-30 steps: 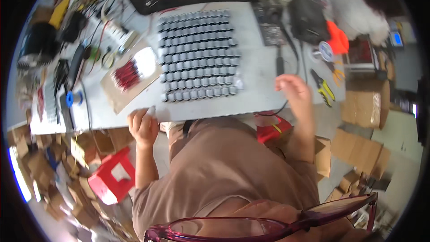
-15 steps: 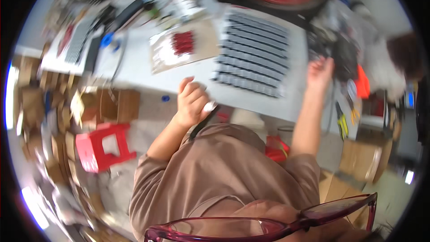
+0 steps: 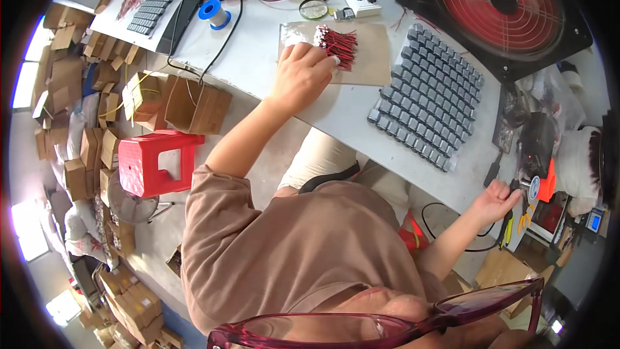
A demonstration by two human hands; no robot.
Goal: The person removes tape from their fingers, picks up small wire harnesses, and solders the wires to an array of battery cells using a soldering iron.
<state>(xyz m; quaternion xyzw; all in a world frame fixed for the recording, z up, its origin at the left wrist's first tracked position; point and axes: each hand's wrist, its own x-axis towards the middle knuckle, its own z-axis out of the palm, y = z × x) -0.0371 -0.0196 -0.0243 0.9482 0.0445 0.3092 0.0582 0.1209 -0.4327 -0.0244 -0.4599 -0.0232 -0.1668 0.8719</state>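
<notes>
Grey blocks (image 3: pixel 429 98) already in rows on table (image 3: pixel 255 52); red wires (image 3: pixel 340 47) bunched on brown sheet (image 3: pixel 372 64), we judge unused. Our left hand (image 3: pixel 302 76) bent beside wires, right hand (image 3: pixel 496 202) curled near dark handle (image 3: pixel 493 173); whether either grips, we cannot tell.

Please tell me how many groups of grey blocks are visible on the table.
2: a large group right of the red wires, and another group toward the table's far left. More could be hidden behind other things.
</notes>
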